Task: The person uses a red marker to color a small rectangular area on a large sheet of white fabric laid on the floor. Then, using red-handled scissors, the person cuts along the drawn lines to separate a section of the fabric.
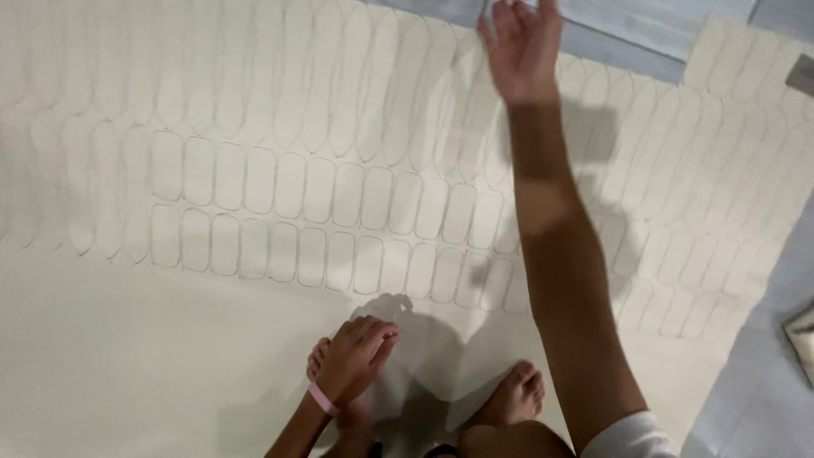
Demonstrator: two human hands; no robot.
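Reaching far out, right hand point(524, 47) is hovering with fingers spread loosely, holding nothing, over the far edge of the cream sheet point(110, 356). Left hand point(354, 356) is resting low near a bare foot point(513, 394), fingers curled, empty. Sheet is lying flat on the grey floor point(763, 399), covered in rows of traced outlines point(288, 187).

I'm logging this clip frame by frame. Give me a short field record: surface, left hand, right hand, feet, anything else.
surface: large cream sheet on a grey floor, drawn with rows of rounded outlines
left hand: left hand, pink wristband, resting on the left foot, holding nothing
right hand: right hand stretched to the sheet's far edge, fingers spread, empty
feet: bare, right foot on the sheet
other: metallic object at the right edge
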